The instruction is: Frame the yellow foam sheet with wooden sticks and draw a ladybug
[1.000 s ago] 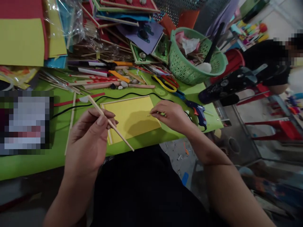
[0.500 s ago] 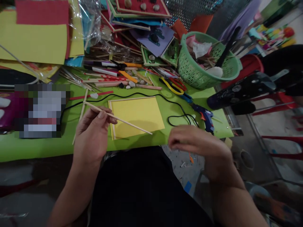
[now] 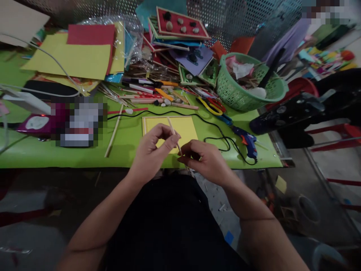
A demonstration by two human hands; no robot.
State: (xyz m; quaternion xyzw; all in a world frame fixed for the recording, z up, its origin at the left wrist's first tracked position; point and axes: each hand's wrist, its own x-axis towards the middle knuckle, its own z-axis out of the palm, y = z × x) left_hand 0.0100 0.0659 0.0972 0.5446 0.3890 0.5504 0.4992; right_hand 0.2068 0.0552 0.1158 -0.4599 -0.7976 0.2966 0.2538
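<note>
My left hand [image 3: 153,152] pinches a thin wooden stick [image 3: 170,126] between thumb and fingers, above the yellow sheet [image 3: 187,130]. At the stick's lower, nearer end, the thumb and fingertips of my right hand [image 3: 208,160] close on it. Under both hands, the yellow sheet lies flat near the table's front edge, with thin wooden strips along its left and far sides; the hands cover part of it. Another wooden stick [image 3: 114,131] lies on the green table to the left. Right of the sheet rests a blue glue gun [image 3: 248,143] with a black cord.
Behind the sheet are scissors with yellow handles [image 3: 210,107], pens, sticks and pebbles. A green basket [image 3: 239,92] stands at the back right, by a stack of framed cards [image 3: 183,35]. Coloured sheets [image 3: 73,62] and a purple device [image 3: 39,122] lie left.
My left hand has moved right with the stick, which now points more toward me. My right hand has come in to the stick's near end. The view has shifted left.
</note>
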